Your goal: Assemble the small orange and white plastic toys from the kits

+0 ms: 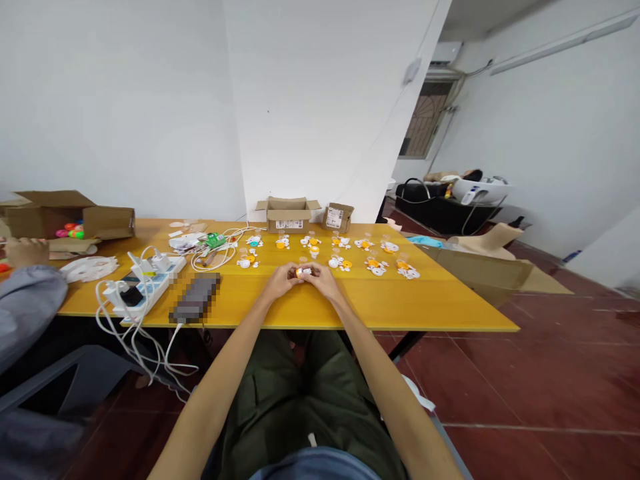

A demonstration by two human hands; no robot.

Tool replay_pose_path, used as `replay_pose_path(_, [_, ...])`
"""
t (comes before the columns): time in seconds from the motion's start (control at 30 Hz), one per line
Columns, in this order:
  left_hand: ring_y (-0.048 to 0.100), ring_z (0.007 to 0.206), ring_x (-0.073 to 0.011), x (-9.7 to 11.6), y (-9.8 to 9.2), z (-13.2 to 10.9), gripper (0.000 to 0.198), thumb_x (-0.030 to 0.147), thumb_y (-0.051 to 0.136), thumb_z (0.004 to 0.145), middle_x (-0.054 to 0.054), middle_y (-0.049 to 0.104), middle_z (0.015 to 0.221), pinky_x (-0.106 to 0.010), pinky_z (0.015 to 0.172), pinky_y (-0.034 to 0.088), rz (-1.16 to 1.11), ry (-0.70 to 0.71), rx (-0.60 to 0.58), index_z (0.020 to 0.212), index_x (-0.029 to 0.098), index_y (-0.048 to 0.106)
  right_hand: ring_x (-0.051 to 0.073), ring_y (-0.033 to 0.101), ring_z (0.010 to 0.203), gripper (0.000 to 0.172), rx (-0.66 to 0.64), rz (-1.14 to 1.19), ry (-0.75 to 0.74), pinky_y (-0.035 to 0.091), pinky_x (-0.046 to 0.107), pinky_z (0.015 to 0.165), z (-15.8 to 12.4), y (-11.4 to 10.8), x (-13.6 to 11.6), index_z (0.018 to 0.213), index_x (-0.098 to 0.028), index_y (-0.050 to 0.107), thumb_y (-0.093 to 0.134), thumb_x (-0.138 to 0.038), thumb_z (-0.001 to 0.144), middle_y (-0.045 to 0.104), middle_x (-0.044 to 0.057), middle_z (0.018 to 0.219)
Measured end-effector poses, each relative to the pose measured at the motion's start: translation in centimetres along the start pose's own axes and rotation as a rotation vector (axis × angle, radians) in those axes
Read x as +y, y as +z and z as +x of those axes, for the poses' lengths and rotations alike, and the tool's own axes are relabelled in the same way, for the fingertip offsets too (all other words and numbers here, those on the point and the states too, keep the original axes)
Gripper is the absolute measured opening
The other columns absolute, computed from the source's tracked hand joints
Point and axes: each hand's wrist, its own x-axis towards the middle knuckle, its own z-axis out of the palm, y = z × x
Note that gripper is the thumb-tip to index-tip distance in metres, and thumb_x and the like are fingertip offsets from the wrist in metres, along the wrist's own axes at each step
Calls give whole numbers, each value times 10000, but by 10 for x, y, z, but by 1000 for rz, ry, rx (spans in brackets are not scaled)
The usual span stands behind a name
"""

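Observation:
Both my hands meet over the middle of the yellow table (pixel 360 303). My left hand (pixel 283 279) and my right hand (pixel 320 277) are closed together around a small white and orange plastic piece (pixel 303 271), held just above the tabletop. Beyond them lie two rows of small white and orange parts (pixel 373 263) in little groups. Some groups have a clear round piece beside them.
Two open cardboard boxes (pixel 287 213) stand at the table's far edge. A white power strip (pixel 145 283) with plugs and trailing cables, plus a dark flat object, lie left. Another person's sleeve (pixel 25 300) and hand are at far left by a box (pixel 55 217) of bright balls.

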Motion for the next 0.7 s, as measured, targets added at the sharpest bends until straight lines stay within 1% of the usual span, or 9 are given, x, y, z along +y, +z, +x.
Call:
replay_pose_path(0.17, [626,695,-159,3,0,0,151,243,717,761,9,698,753,-280,691,496,25,4,22,891,183,672,230,698,847,276,-7,-4,6,562,375,826,1,1,2,862,-221,727,802,-316,614,753,25,868])
replay_pose_path(0.37, [630,704,-168,1,-1,-1,164,286,727,773,2,703,764,-285,693,499,58,18,6,898,189,685,233,699,843,272,13,-11,26,565,379,814,1,1,3,833,-215,712,804,-318,599,752,32,864])
replay_pose_path(0.53, [631,712,-166,-1,-2,0,168,304,733,779,3,703,767,-282,697,503,61,21,4,895,191,688,228,698,831,270,24,-17,10,565,370,800,0,2,0,827,-221,706,801,-323,596,748,22,848])
replay_pose_path(0.7, [646,748,-169,-3,-2,2,190,302,738,773,-4,717,808,-292,731,518,17,20,-8,910,184,679,227,693,817,271,-7,-20,-17,559,364,794,-2,1,-6,828,-226,705,808,-353,612,738,17,834])
